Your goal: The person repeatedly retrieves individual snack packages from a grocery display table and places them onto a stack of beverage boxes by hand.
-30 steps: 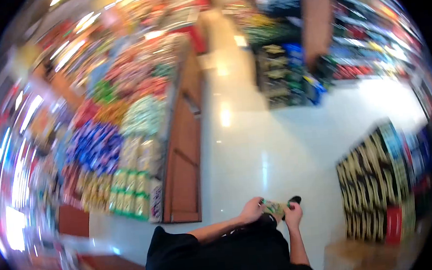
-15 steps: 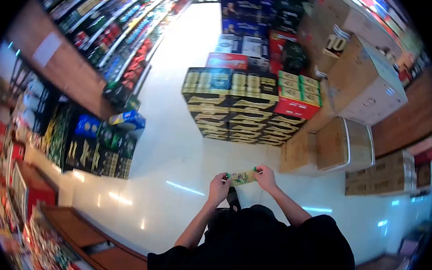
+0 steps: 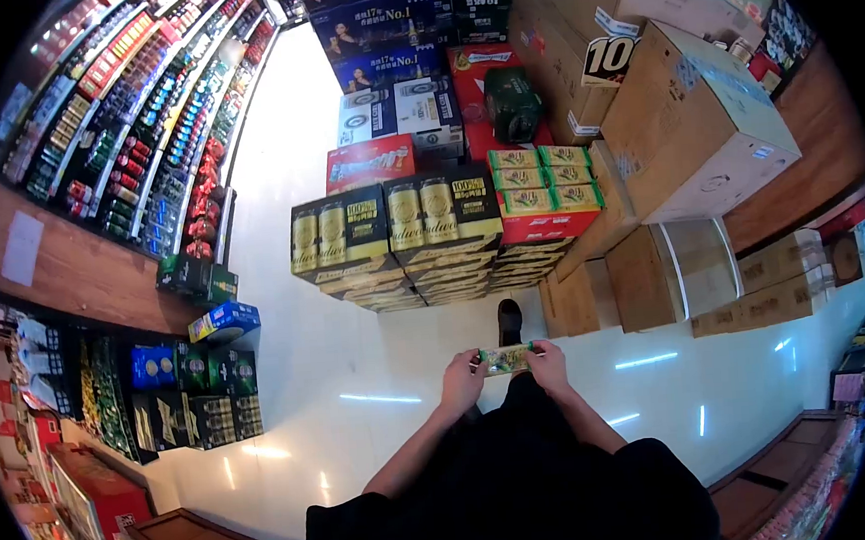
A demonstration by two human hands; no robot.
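Observation:
A small pale-yellow and green printed packet (image 3: 506, 359) is stretched level between my two hands, above the floor in front of my body. My left hand (image 3: 463, 376) pinches its left end, and the fingers of my right hand (image 3: 548, 365) are closed on the right end. Farther ahead, several similar green-and-yellow packets (image 3: 544, 179) lie in two columns on top of a red box (image 3: 550, 225). What is inside the held packet cannot be seen.
Black-and-gold beer cartons (image 3: 439, 216) are stacked ahead, beside brown cardboard boxes (image 3: 688, 117) on the right. Shelves of drinks (image 3: 133, 140) run along the left. More beer packs (image 3: 200, 387) stand low at left. One shoe (image 3: 509, 320) is forward on the tiled floor (image 3: 308, 349).
My view has turned and moved nearer the stacked cartons, with one foot now forward. Both hands still hold the packet, which sits slightly farther right in view.

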